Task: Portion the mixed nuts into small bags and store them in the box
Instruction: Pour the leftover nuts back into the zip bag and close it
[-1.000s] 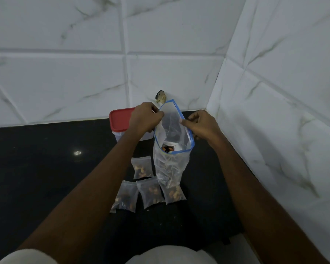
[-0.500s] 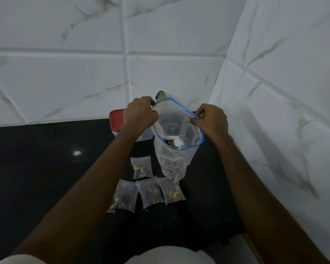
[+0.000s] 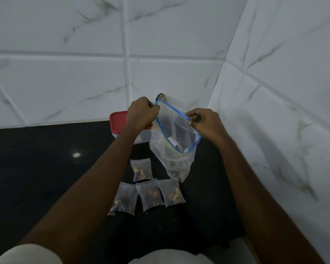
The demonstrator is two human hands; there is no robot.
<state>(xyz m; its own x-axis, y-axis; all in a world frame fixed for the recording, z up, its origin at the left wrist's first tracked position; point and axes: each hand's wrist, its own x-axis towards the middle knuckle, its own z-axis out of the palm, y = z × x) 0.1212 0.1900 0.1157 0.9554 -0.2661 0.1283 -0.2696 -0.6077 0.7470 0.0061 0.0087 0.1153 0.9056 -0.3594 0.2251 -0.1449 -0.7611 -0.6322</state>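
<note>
- White veined wall tiles (image 3: 65, 82) meet in a corner, and a black table (image 3: 36, 178) runs out beneath them. That's the head view, the only one we've got.
- Left grip (image 3: 141, 113) is up at the far corner of the big clear bag (image 3: 179, 168), fingers curled tight and pinching the blue zip rim (image 3: 171, 109).
- Right grip (image 3: 208, 124) is clamped on that same rim across the mouth from the left grip, thumb and fingers nipping the plastic.
- Between the two grips the mouth gapes wide, tilted toward the camera. The bag hangs below them, its bottom corner reaching down toward the table.
- Mixed nuts (image 3: 174, 166) show dimly low in the bag, under both grips, and a small white slip (image 3: 172, 142) sits inside, nearer the mouth.
- Red-lidded box (image 3: 118, 121) stands right behind the left grip, lid on, partly hidden by that wrist.
- On the person's side of the grips, four portions lie flat on the table with nuts inside. The lone small bag (image 3: 141, 169) sits just beside the big bag.
- Closer in there's a row: left small bag (image 3: 125, 200), middle small bag (image 3: 150, 194), right small bag (image 3: 171, 193), edges overlapping.
- The right small bag's top sits just beside the big bag's corner, and I can't tell if they touch.
- Just beyond the left grip, a small dark fitting (image 3: 160, 96) pokes from the wall.
</note>
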